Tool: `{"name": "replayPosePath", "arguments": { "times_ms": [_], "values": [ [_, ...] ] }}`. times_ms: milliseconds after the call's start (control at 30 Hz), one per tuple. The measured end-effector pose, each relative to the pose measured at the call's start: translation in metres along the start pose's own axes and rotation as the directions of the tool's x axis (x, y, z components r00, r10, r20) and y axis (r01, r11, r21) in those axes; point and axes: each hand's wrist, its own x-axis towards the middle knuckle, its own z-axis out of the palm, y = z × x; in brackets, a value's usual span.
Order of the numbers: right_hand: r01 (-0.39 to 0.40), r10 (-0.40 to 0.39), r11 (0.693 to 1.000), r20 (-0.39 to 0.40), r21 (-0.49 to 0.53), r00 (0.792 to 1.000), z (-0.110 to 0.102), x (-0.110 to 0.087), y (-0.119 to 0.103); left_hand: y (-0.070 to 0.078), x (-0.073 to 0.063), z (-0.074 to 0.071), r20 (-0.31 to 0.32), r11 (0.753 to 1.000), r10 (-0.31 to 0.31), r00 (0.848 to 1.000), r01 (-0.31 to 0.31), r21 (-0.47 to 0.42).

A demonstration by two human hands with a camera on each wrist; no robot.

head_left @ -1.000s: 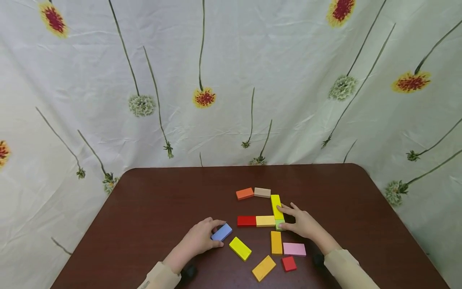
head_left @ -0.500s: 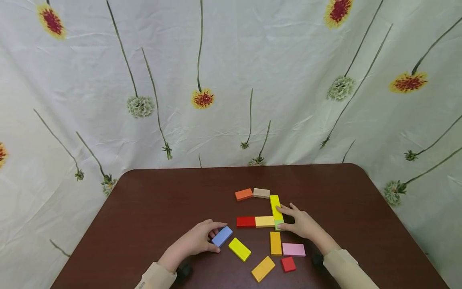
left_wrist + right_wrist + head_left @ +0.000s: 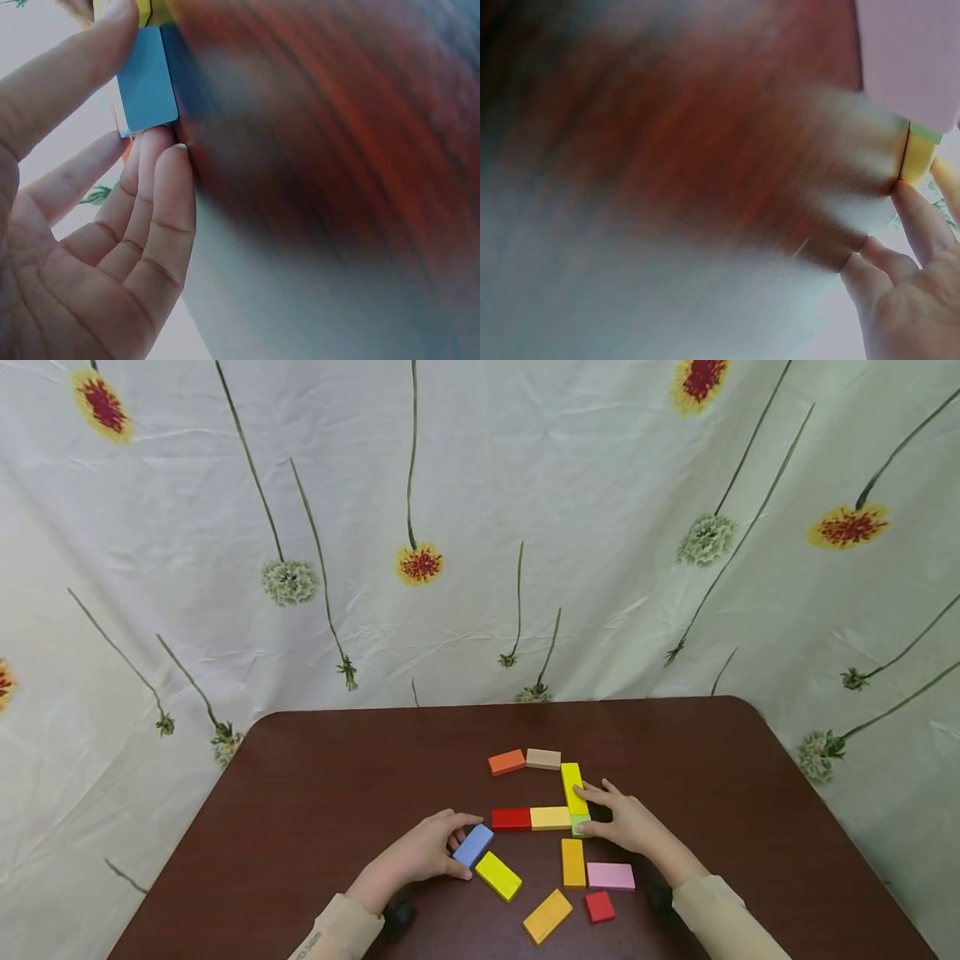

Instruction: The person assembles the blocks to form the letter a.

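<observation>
The left hand point(image 3: 427, 846) pinches a smooth blue rectangular block point(image 3: 473, 846) at its three o'clock, between thumb and index finger. The right hand point(image 3: 628, 823) is spread wide, its index fingertip touching a long yellow rectangular block point(image 3: 572, 783) at ten o'clock, its thumb a small light-green block point(image 3: 577, 821) at nine.

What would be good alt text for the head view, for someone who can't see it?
A person's left hand grips a blue block at a brown table, while the right hand touches a yellow block and a green block. More coloured blocks lie about them, with a flowered cloth behind.
</observation>
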Motion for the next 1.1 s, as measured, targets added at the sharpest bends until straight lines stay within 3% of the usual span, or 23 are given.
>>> {"name": "replayPosePath", "arguments": {
  "times_ms": [500,1100],
  "values": [
    [-0.007,0.007,1.0,-0.003,-0.006,1.0,0.0,0.001,0.002,0.009,0.005,0.008,-0.036,1.0,-0.025,0.999,0.025,-0.018],
    [0.002,-0.002,1.0,0.004,0.005,1.0,0.0,0.001,0.002,0.008,0.004,0.012,-0.071,1.0,-0.027,0.997,0.026,-0.014]
  ]
}}
